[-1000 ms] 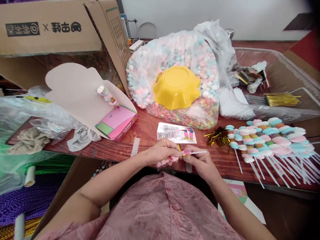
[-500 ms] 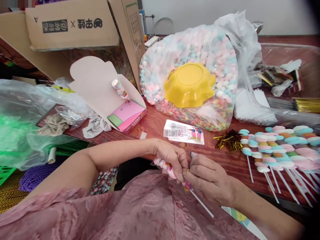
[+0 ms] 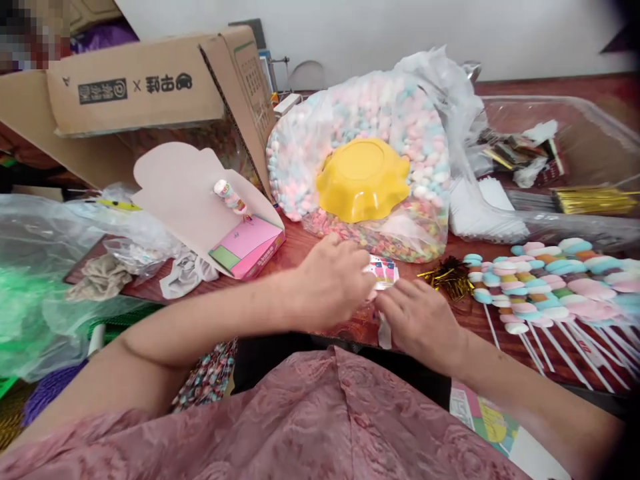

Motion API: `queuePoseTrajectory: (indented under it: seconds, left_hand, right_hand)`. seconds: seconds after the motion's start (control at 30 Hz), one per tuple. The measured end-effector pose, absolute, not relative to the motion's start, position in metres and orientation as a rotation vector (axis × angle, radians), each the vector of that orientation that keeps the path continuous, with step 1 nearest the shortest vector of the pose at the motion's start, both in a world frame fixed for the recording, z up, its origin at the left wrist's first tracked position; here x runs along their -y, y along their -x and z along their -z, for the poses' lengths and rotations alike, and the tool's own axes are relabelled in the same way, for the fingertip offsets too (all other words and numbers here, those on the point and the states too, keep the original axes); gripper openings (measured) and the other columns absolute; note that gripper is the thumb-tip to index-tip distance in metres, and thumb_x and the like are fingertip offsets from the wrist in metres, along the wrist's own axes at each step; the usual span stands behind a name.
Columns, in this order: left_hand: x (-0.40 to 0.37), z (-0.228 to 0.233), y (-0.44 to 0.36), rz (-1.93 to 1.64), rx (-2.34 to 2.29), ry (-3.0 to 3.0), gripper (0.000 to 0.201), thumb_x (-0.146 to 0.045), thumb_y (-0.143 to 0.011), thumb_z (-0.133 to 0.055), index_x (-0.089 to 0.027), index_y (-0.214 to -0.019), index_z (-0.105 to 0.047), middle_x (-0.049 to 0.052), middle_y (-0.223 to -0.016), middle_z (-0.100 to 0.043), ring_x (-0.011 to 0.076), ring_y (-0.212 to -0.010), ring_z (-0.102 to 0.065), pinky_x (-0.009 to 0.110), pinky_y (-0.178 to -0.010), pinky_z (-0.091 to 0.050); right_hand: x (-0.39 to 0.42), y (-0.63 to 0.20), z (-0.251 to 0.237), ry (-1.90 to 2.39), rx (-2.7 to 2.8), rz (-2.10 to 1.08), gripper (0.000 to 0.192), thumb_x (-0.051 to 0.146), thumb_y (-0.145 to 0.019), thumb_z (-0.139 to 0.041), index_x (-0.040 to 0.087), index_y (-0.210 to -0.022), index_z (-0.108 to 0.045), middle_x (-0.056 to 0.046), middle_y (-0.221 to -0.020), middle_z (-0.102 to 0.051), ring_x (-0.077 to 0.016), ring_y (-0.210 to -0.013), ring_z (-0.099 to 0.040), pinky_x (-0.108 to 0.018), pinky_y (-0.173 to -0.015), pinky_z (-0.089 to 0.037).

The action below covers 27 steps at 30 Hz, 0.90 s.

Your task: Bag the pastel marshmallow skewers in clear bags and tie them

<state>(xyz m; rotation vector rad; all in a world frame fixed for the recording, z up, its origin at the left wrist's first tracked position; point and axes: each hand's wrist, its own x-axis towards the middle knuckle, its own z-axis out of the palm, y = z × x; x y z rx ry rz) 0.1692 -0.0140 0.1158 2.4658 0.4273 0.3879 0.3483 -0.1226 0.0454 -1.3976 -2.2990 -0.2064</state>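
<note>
"×" on cdbd box (image 3: 145, 100), rest illeg.

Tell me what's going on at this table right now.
A person is working with both bare hands close together at the near edge of a wooden table. The left hand and right hand are beside some printed cards; the fingers hide whatever they may be holding. To the right lie gold ties and sticks of pastel sweets. Behind, an upturned yellow bowl rests on bagged sweets.

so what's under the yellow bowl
Bagged pastel marshmallows show behind the upturned yellow bowl and small colourful pieces along its front edge; whatever lies directly beneath is covered.
</note>
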Motion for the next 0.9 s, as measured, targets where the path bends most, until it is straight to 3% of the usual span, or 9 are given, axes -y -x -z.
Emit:
queuePoseTrajectory:
  seconds: [0.1, 0.2, 0.3, 0.4, 0.47, 0.53, 0.67, 0.77, 0.9]
  left_hand:
    - [0.045, -0.096, -0.16, -0.337, -0.23, -2.696, 0.019, -0.018, -0.086, -0.05, -0.02, -0.082, -0.068, 0.013, -0.101, -0.065, 0.0225, -0.086, -0.055, 0.036, -0.075, -0.042]
    - [0.04, -0.062, -0.159, -0.268, -0.478, -2.613, 0.021, -0.025, -0.089, -0.051, -0.017, -0.095, -0.07, 0.012, -0.096, -0.063, 0.0235, -0.088, -0.056, 0.036, -0.075, -0.045]
    - [0.022, -0.049, -0.163, -0.346, -0.489, -2.194, 0.034, -0.027, -0.097, -0.039, -0.017, -0.099, -0.071, 0.007, -0.091, -0.064, 0.0195, -0.09, -0.059, 0.033, -0.083, -0.048]
    - [0.02, -0.052, -0.162, -0.572, -0.419, -1.99, 0.031, -0.036, -0.094, -0.05, -0.023, -0.114, -0.069, 0.009, -0.129, -0.056, 0.0238, -0.123, -0.048, 0.041, -0.106, -0.037]
    - [0.026, -0.048, -0.159, -0.687, -0.483, -1.87, 0.048, -0.046, -0.087, -0.061, -0.027, -0.131, -0.058, 0.009, -0.146, -0.04, 0.0268, -0.135, -0.035, 0.045, -0.112, -0.029]
    - [0.031, -0.04, -0.154, -0.671, -0.506, -1.641, 0.064, -0.052, -0.085, -0.062, -0.026, -0.141, -0.047, 0.011, -0.142, -0.045, 0.0258, -0.127, -0.045, 0.043, -0.105, -0.038]
    - [0.03, -0.031, -0.135, -0.625, -0.504, -1.499, 0.046, -0.048, -0.093, -0.051, -0.01, -0.118, -0.062, 0.01, -0.102, -0.064, 0.0198, -0.093, -0.061, 0.035, -0.086, -0.05]
    - [0.027, -0.039, -0.109, -0.89, -0.734, -1.91, 0.034, -0.032, -0.096, -0.047, -0.008, -0.114, -0.061, 0.015, -0.11, -0.062, 0.0234, -0.108, -0.058, 0.04, -0.096, -0.048]
    - [0.028, -0.042, -0.079, -1.181, -0.847, -2.367, 0.054, -0.025, -0.088, -0.056, -0.009, -0.139, -0.043, 0.02, -0.127, -0.051, 0.0243, -0.121, -0.052, 0.041, -0.1, -0.049]
  right_hand:
    - [0.111, -0.358, -0.053, 1.51, 1.859, -0.125, 0.021, 0.02, -0.089, -0.047, 0.019, -0.071, -0.057, -0.002, -0.064, -0.057, -0.015, -0.061, -0.049, -0.029, -0.057, -0.035]
    - [0.115, -0.346, -0.056, 1.422, 1.491, -0.664, 0.019, 0.027, -0.088, -0.054, 0.019, -0.071, -0.058, 0.001, -0.063, -0.057, -0.0126, -0.058, -0.051, -0.025, -0.055, -0.04]
    - [0.121, -0.322, -0.048, 1.263, 1.35, -1.022, 0.02, 0.032, -0.085, -0.058, 0.019, -0.07, -0.061, 0.002, -0.06, -0.058, -0.0119, -0.053, -0.049, -0.024, -0.05, -0.04]
    - [0.118, -0.312, -0.04, 1.265, 1.347, -0.904, 0.021, 0.033, -0.084, -0.056, 0.019, -0.069, -0.063, 0.002, -0.059, -0.058, -0.0124, -0.053, -0.05, -0.025, -0.051, -0.04]
    - [0.112, -0.311, -0.04, 1.31, 1.377, -0.683, 0.02, 0.029, -0.084, -0.055, 0.02, -0.067, -0.062, 0.002, -0.059, -0.057, -0.0125, -0.054, -0.05, -0.025, -0.052, -0.04]
    - [0.105, -0.31, -0.043, 1.304, 1.413, -0.496, 0.019, 0.024, -0.086, -0.053, 0.02, -0.068, -0.061, 0.001, -0.063, -0.058, -0.0126, -0.058, -0.052, -0.025, -0.055, -0.04]
    - [0.085, -0.295, -0.039, 1.143, 1.551, -0.335, 0.012, 0.023, -0.086, -0.056, 0.021, -0.078, -0.064, 0.0, -0.07, -0.062, -0.015, -0.065, -0.058, -0.027, -0.06, -0.043]
    - [0.057, -0.278, -0.028, 1.146, 1.596, -0.324, 0.011, 0.025, -0.085, -0.057, 0.02, -0.076, -0.063, 0.001, -0.067, -0.06, -0.0142, -0.059, -0.054, -0.027, -0.054, -0.039]
    - [0.016, -0.249, -0.02, 1.111, 1.723, -0.182, 0.016, 0.027, -0.088, -0.051, 0.02, -0.08, -0.062, -0.001, -0.069, -0.062, -0.0164, -0.064, -0.054, -0.03, -0.06, -0.04]
